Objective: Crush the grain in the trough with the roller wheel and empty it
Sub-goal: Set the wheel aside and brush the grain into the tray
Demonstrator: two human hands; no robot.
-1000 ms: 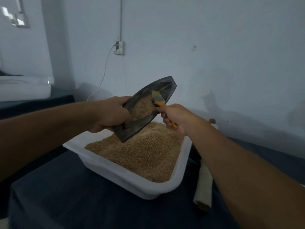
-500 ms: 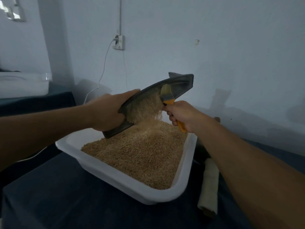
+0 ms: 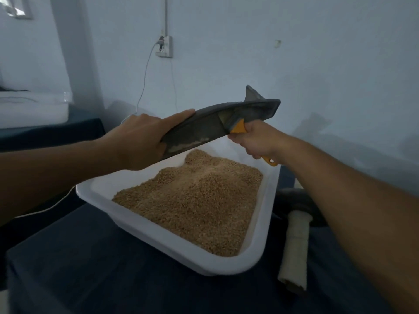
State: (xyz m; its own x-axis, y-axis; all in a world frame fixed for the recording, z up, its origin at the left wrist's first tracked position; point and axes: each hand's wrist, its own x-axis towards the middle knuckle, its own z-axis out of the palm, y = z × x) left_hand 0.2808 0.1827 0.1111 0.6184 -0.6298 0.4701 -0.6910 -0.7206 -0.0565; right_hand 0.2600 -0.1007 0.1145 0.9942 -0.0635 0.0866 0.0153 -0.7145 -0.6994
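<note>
A dark boat-shaped metal trough [image 3: 204, 128] is held tilted on its side above the white tub [image 3: 172, 245], its open side facing me. My left hand [image 3: 138, 141] grips its near end, index finger stretched along the rim. My right hand [image 3: 256, 139] holds the orange handle of a small brush [image 3: 238, 126], whose bristles sit inside the trough near its far end. Only a pale streak of dust is left inside the trough. Brown grain [image 3: 197, 205] is heaped in the tub below. The roller wheel [image 3: 297, 205], dark with a cloth-wrapped handle, lies right of the tub, partly hidden by my right arm.
The tub rests on a table under a dark blue cloth [image 3: 90, 268]. A wall socket [image 3: 164, 46] with a white cable hangs behind. A second white container [image 3: 34, 107] stands on another surface at the far left.
The trough has tipped further and its far end swung right. The grain that was inside has poured into the tub. The brush has moved toward the trough's far end.
</note>
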